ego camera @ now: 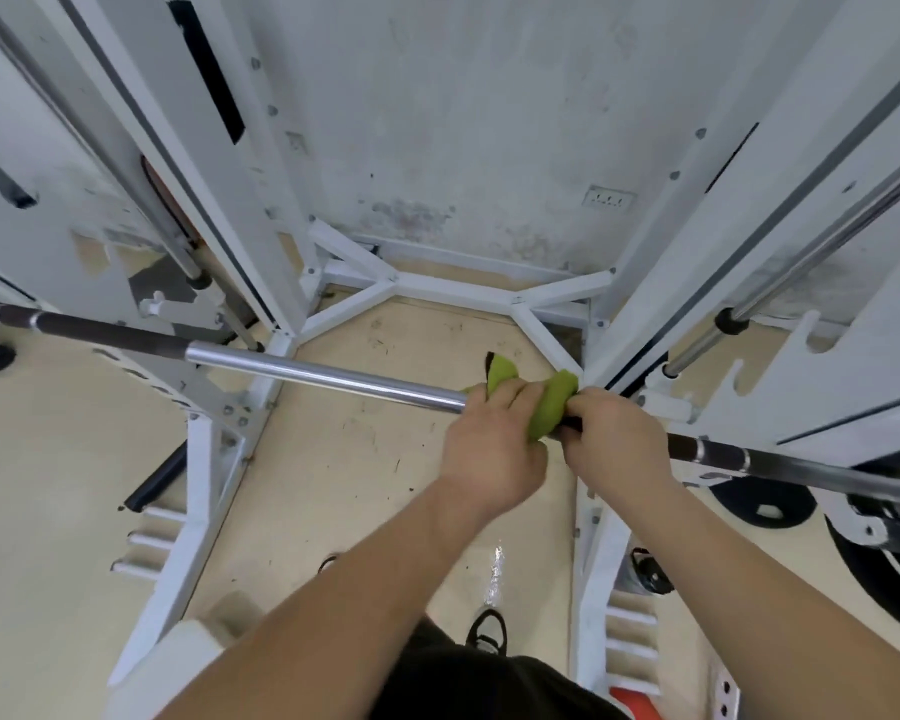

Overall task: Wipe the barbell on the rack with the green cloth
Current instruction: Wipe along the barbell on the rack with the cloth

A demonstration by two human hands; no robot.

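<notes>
Both hands, left hand (492, 449) and right hand (617, 439), clench the crumpled green cloth (549, 407) around the long chrome steel barbell (323, 374) resting across the white rack (240, 210). Keep the wrap tight and slide outward from the grip along each of the 2 sides.

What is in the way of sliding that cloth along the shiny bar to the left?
Nothing visible: both hands hold the green cloth on the barbell, whose bare length runs leftward unobstructed.

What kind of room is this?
Most likely a gym. A long steel barbell rests across a white metal squat rack, and black round weight plates lie on the floor at the right.
</notes>
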